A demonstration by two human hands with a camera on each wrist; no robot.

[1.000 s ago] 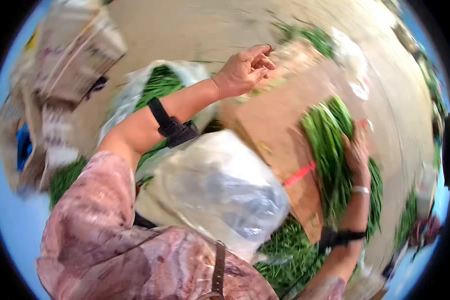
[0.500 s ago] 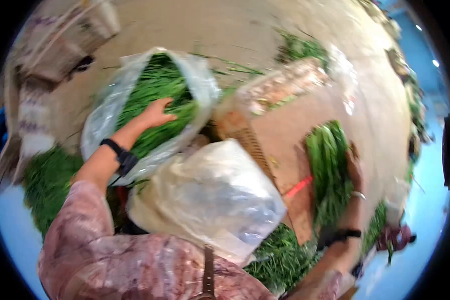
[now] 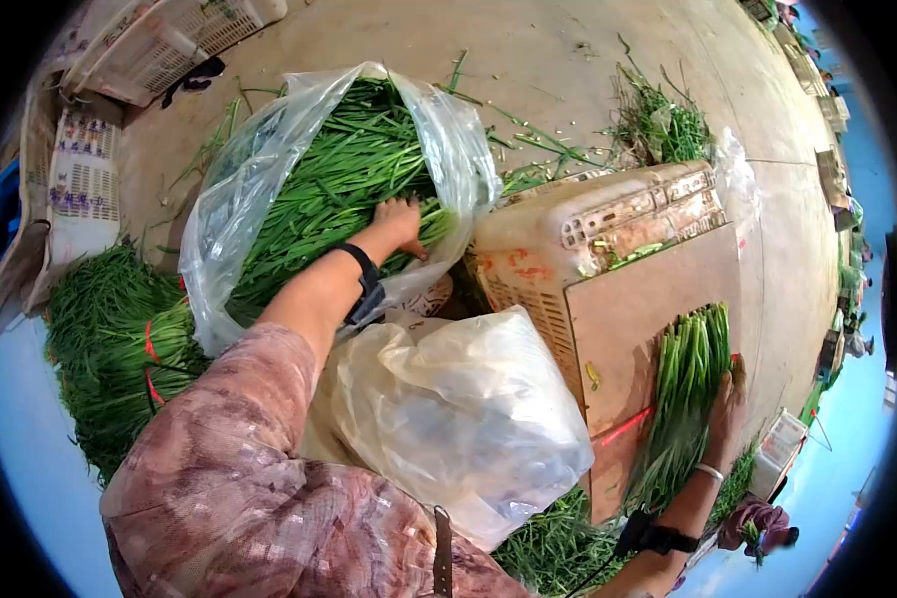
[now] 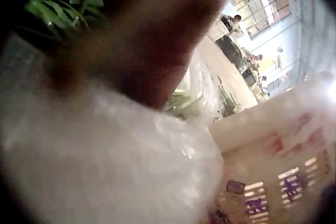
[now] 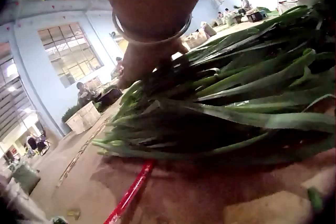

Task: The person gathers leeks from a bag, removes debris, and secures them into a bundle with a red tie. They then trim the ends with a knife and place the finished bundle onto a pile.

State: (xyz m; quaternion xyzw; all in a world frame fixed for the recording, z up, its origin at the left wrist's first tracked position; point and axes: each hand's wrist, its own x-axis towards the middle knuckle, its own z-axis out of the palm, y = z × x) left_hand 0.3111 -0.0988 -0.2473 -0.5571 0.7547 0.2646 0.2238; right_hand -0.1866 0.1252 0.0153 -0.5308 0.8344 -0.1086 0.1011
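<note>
In the head view, the left hand rests on long green stalks inside a clear plastic bag, thumb spread from the fingers. The left wrist view shows mostly blurred forearm and pale plastic; its fingers cannot be made out. The right hand lies along the outer side of a leafy green bunch on a brown board. A red strip runs from under that bunch, also visible as a red band in the right wrist view.
A crate stands under the board, beside a filled whitish plastic bag. Tied greens lie at the left, loose greens on the floor beyond. More crates stand at the upper left.
The left hand has moved from above the crate leftward and down onto the greens in the clear bag. The right hand has stayed beside its bunch. The head view has shifted.
</note>
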